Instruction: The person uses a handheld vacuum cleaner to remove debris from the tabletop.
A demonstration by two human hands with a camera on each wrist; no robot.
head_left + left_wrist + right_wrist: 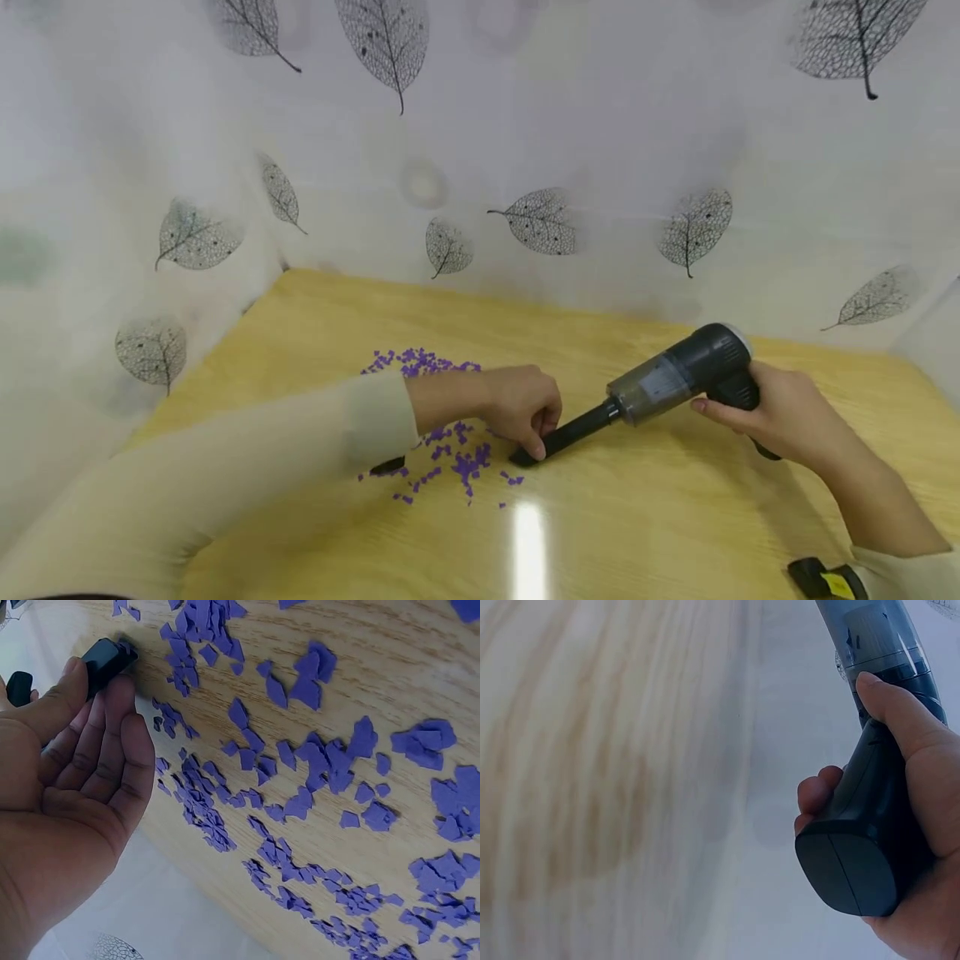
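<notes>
A black handheld vacuum cleaner with a clear dust cup is held above the table by its handle, which my right hand grips. In the right wrist view, the thumb lies along the body and the fingers wrap round the handle. My left hand pinches the narrow black nozzle near its tip between thumb and fingers. Small purple paper scraps lie scattered to the left of the nozzle tip, some hidden under the left forearm. The left wrist view shows many more scraps beside the hand.
The pale wooden table meets a leaf-patterned wall covering at the back and left. A black strap-like piece with a yellow label is at the right wrist. A small dark object shows beneath the left sleeve.
</notes>
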